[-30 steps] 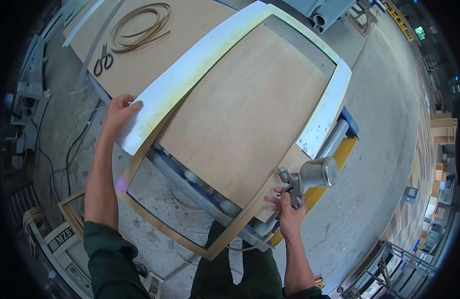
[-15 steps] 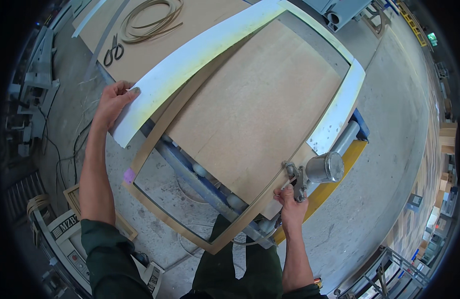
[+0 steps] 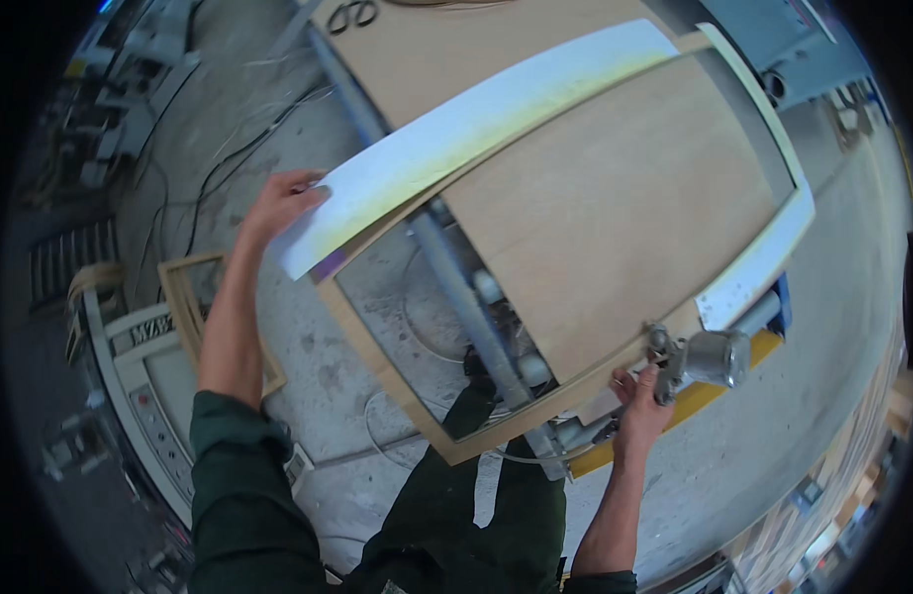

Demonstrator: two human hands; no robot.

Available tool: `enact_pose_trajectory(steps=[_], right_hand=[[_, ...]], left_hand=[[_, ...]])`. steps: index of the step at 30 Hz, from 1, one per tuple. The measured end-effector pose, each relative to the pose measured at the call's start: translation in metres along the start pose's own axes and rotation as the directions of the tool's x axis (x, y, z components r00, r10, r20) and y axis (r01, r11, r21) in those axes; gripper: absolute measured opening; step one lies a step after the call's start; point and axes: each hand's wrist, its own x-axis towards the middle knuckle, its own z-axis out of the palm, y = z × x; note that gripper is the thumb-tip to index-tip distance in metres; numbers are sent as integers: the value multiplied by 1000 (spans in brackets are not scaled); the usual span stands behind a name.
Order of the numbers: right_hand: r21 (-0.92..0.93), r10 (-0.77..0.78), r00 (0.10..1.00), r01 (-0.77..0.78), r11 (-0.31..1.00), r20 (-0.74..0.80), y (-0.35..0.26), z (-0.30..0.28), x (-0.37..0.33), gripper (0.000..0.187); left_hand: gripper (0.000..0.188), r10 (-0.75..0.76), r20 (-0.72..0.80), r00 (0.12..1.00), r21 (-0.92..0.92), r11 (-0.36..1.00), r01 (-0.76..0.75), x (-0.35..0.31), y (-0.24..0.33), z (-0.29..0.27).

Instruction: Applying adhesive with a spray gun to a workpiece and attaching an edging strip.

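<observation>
My left hand (image 3: 286,206) pinches the near end of a long, curved white strip (image 3: 476,119) with a yellowish tint along its inner edge. The strip lies along the left side of a brown wooden frame (image 3: 387,381), its near end by a purple patch at the frame's corner. In my right hand (image 3: 642,406) is a spray gun (image 3: 719,358) with a metal cup, held close by the frame's right side. Other white strips cover the frame's far side and the far part of its right side.
A plywood panel (image 3: 605,218) shows inside the frame, above a blue stand with rollers (image 3: 461,287). Scissors (image 3: 352,15) rest on a brown board at the back. A hose (image 3: 535,457) runs beneath the frame. Lower left stand a small wooden frame (image 3: 273,371) and a machine panel (image 3: 154,396).
The white strip has slid toward the frame's near left corner, and its far end has come away from the far strip. The view has turned. My right hand keeps the spray gun.
</observation>
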Motion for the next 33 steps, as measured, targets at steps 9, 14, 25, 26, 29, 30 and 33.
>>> enact_pose_trajectory(steps=[9, 14, 25, 26, 29, 30, 33], right_hand=[[-54, -68, 996, 71, 996, 55, -5, 10, -5, 54], [-70, -82, 994, 87, 994, 67, -7, 6, -4, 56], [-48, -57, 995, 61, 997, 82, -8, 9, -6, 62], [-48, -44, 995, 48, 998, 86, -7, 9, -8, 62], [-62, -45, 997, 48, 997, 56, -6, 7, -3, 63], [-44, -46, 998, 47, 998, 37, -5, 3, 3, 62], [-26, -46, 997, 48, 998, 69, -11, 4, -1, 57]], left_hand=[[53, -25, -6, 1000, -98, 995, 25, -31, -53, 12], [57, -74, -18, 997, 104, 992, 75, -31, -57, 24], [63, 0, -409, 913, -57, 998, -25, -59, -80, 37], [63, -6, -406, 914, -48, 999, -15, -74, -82, 40], [50, -230, -590, 774, 33, 951, 308, -132, -57, 79], [45, -377, -561, 737, 17, 885, 466, -151, -38, 104], [48, 59, -567, 821, 318, 936, 152, -233, -3, 176]])
